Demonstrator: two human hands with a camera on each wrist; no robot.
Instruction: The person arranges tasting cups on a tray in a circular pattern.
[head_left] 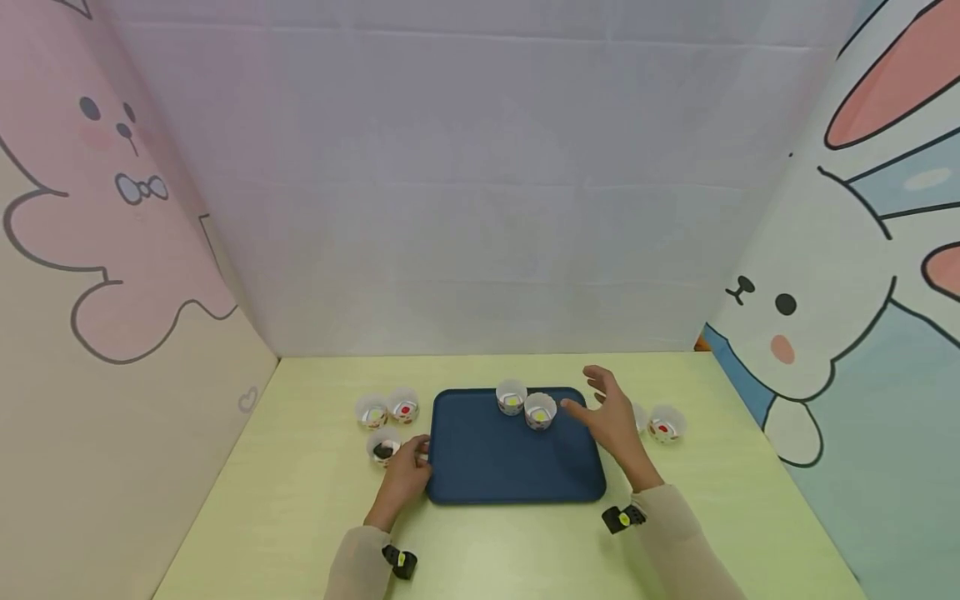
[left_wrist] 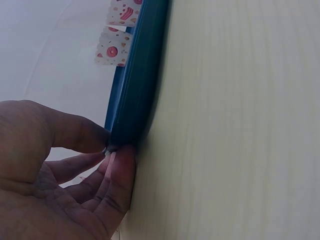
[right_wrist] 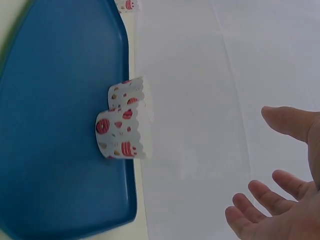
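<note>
My left hand (head_left: 407, 475) pinches the left edge of a dark blue tray (head_left: 510, 475). In the left wrist view its thumb (left_wrist: 82, 134) and fingers (left_wrist: 121, 172) meet at the tray's rim. Two paper baking cups, a rear one (head_left: 511, 403) and a front one (head_left: 540, 417), stand side by side toward the tray's back, each showing something yellow inside. My right hand (head_left: 617, 421) hovers just right of the front cup, thumb and fingers spread, holding nothing. The right wrist view shows this hand (right_wrist: 280, 200) apart from the front cup (right_wrist: 120, 132).
Left of the tray stand three more cups: one with yellow (head_left: 372, 414), one with red (head_left: 403, 407), one with something dark (head_left: 381, 451). To the right stands a cup with red (head_left: 666, 427) beside another cup (head_left: 639, 417) partly hidden by my right hand. Walls (head_left: 480, 208) enclose the table (head_left: 517, 546).
</note>
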